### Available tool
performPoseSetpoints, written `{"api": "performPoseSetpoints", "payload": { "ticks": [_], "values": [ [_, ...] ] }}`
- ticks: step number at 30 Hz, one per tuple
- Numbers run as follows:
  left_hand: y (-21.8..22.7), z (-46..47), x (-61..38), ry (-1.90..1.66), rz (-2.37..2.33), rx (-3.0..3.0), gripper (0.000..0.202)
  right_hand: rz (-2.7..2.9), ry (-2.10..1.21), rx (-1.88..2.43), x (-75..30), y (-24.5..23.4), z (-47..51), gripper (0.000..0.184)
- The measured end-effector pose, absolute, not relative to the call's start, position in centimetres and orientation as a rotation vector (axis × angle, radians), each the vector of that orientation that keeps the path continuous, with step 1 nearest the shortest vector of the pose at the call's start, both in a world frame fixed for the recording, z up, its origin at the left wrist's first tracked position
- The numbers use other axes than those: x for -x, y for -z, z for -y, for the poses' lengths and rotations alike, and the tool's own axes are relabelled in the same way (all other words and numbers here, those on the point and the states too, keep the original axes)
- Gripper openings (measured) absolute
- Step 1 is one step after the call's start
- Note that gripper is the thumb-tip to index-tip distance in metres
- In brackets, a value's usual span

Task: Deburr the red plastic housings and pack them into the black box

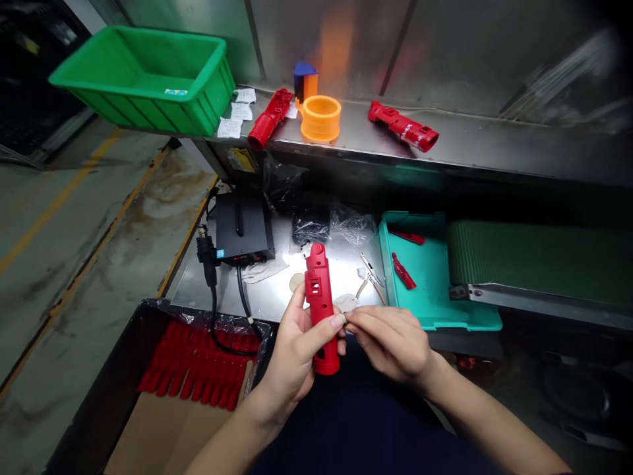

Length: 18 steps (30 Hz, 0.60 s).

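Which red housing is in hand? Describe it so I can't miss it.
Look at the steel workbench below the shelf. At its front edge the left hand holds a red housing upright, unlike the two shelf housings, which lie flat.

Dim scene, bright glare on steel worktop; corners vignetted dark, right edge blurred.

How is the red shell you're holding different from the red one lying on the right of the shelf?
The held red shell stands upright; the shelf shell lies flat on the metal shelf. The held one is gripped in the left hand; nothing touches the shelf one. Both are red plastic, long and tube-like.
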<state>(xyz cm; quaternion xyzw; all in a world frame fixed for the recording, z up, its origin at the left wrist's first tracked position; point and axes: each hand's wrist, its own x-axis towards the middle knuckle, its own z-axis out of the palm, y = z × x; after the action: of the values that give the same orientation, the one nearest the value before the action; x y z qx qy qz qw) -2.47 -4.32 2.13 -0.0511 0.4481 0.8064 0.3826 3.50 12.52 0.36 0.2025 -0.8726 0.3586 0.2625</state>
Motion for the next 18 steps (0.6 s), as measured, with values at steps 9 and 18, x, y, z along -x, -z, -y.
{"api": "performPoseSetpoints", "payload": {
  "ticks": [9,18],
  "values": [
    [-3.6,2.6,1.5,-2.115,-1.101,0.296,0.054,2.299,-0.766,-0.534,-3.8,0.0,-14.1,0.033],
    [-3.2,2.7,0.9,-2.188,-1.228,0.236,0.037,2.448,-0.938,-0.597,-4.1,-3.6,-14.7,0.018]
  ]
}}
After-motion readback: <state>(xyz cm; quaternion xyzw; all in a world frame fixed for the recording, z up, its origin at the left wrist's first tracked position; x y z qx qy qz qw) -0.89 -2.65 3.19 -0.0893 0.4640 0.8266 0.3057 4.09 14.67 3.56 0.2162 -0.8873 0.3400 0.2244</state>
